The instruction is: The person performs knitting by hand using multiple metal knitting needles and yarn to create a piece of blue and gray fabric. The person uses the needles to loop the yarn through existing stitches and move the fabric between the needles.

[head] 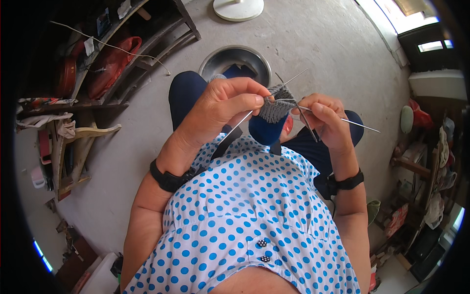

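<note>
A small tubular piece of knitting [276, 107], grey ribbing above a dark blue rounded part, hangs between my hands on several thin metal knitting needles. My left hand [229, 104] pinches the knitting's left edge and a needle [237, 127] between thumb and index finger. On the other side, my right hand [325, 114] grips a needle [361, 125] that points out to the right. A darker needle [306, 123] slants down beside the right fingers, and other needle tips stick out above the grey ribbing. The fingertips behind the work are partly hidden.
A steel basin [266, 62] with dark blue items in it stands on the concrete floor beyond my knees. Farther off is a round white base [238, 9]. A wooden shelf unit [187, 22] holding red bags is at upper left; cluttered shelving [411, 167] stands at right.
</note>
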Available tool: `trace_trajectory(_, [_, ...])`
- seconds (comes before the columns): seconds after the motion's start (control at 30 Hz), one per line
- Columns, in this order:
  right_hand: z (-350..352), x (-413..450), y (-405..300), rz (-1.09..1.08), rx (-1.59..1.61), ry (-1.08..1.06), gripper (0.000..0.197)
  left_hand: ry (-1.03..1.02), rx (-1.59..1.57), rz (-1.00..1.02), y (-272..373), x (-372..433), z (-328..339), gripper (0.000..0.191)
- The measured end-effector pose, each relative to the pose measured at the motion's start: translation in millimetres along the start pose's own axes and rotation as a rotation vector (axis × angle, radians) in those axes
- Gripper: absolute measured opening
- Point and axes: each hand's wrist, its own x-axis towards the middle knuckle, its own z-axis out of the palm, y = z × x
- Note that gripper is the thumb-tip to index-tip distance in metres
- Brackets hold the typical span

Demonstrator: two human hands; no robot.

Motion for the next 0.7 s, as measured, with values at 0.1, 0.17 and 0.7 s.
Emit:
trace_trajectory(0.1, [5.2,-0.7,6.6,0.0,0.148,0.014,0.035,0.013,-0.012,-0.001,-0.4,1.1,0.1,0.02])
trace_trajectory(0.17, [7.1,-1.5,10.9,0.007,0.187,0.023,0.033,0.004,-0.034,-0.017,-0.4,1.6,-1.1,0.02])
trace_trajectory(0.7, [34.2,38.9,-28.4,-0.603,-1.195,0.077,0.074,0.012,-0.111,-0.018,-2.9,3.8,13.4,0.02])
